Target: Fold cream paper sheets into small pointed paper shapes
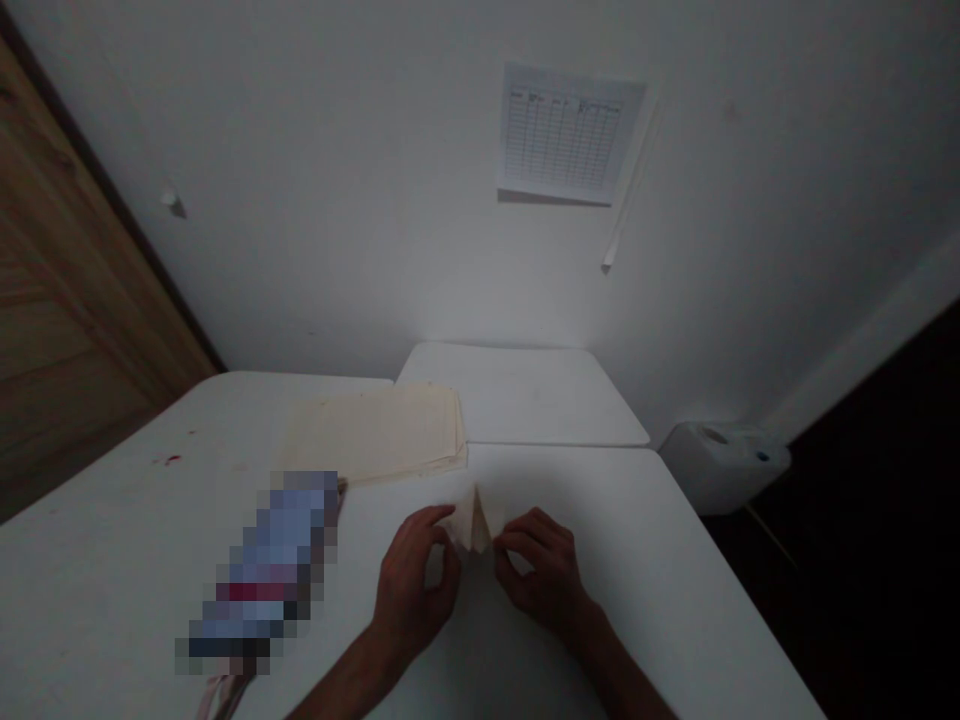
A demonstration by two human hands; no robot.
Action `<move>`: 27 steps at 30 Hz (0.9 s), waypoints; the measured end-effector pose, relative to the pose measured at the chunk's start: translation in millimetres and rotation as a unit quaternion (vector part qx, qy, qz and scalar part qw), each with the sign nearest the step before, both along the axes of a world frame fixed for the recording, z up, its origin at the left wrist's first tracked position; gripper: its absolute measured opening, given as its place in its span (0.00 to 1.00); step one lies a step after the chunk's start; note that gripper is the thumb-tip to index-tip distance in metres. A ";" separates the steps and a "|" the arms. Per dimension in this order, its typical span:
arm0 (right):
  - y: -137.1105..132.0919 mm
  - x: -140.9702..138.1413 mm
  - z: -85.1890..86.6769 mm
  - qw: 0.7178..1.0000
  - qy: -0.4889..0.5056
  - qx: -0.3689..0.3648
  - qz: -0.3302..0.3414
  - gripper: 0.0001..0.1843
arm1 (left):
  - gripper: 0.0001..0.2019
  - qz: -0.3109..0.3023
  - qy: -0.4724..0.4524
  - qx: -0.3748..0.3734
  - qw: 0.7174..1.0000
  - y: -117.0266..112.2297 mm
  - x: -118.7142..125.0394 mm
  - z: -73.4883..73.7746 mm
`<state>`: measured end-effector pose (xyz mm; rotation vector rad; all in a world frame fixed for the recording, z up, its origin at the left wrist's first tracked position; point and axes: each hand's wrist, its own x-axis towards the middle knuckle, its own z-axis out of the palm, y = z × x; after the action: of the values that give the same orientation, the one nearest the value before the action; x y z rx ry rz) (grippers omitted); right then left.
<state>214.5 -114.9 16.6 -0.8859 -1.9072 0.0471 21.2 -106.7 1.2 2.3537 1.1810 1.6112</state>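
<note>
A small folded piece of cream paper (474, 517) stands up in a point on the white table (652, 570). My left hand (415, 585) pinches its left side with curled fingers. My right hand (541, 575) pinches its right side, fingers bent down onto the paper. Both hands rest on the table near its front middle. How the lower part of the paper is folded is hidden between my hands.
A stack of cream sheets (375, 432) lies behind my hands. A blurred-out flat object (264, 570) lies at the left. A second white table (525, 395) joins behind. A printed chart (564, 135) hangs on the wall. A white container (724, 460) sits at the right.
</note>
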 end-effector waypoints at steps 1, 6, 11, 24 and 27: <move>-0.3 -0.7 0.1 1.000 -0.003 -0.001 0.004 0.08 | 0.09 0.007 -0.003 -0.004 1.000 1.0 -0.4 -0.6; 0.6 -1.2 -2.6 1.000 -0.011 0.004 0.011 0.08 | 0.16 -0.023 0.033 -0.026 0.999 1.4 -1.9 0.7; 1.0 -0.4 -4.9 1.000 -0.018 -0.003 0.008 0.08 | 0.18 -0.015 0.051 -0.045 0.998 0.9 -0.9 0.6; -0.6 -1.4 -1.5 1.000 0.018 -0.024 -0.003 0.07 | 0.19 -0.012 0.003 -0.108 0.994 7.1 -1.7 -6.0; -1.7 -1.3 -1.8 0.999 0.016 -0.036 -0.005 0.07 | 0.19 -0.020 -0.005 -0.118 0.993 7.0 0.7 -4.9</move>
<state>213.2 -116.7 14.8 -0.9382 -1.8812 0.1227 21.9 -99.7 -3.8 2.2050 1.2383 1.3842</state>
